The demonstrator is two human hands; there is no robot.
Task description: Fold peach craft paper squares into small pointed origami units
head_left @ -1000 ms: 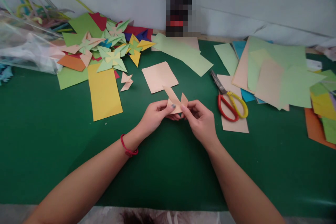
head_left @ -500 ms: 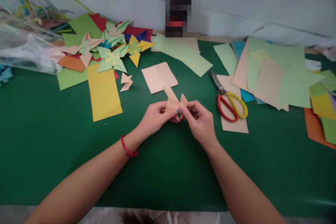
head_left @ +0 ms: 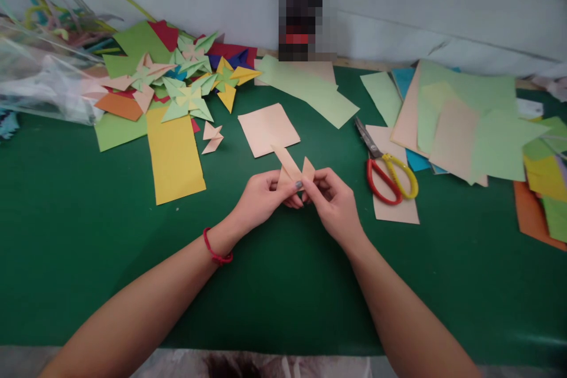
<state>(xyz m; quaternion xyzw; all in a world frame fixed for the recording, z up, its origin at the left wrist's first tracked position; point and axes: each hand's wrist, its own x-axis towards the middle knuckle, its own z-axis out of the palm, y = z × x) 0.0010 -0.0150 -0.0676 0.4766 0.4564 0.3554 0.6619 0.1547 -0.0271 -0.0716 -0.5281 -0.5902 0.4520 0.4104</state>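
Note:
Between both hands is a folded piece of peach paper, with one long strip and a pointed flap sticking up. My left hand pinches its left side, thumb on top and fingers curled beneath. My right hand grips the right side the same way, its thumb close to the left one. Just beyond the fingers lies a stack of square peach paper. A small folded peach piece rests to the left of that stack. Scissors with one red and one yellow handle lie right of my right hand.
Folded paper stars pile up at the back left, by a yellow sheet and a clear plastic bag. Green and peach sheets spread at the right. A peach strip lies under the scissors on the green table.
My hands and the folded paper have barely moved. The left thumb has slid very slightly left along the paper, and the gap by the pointed flap looks a little different.

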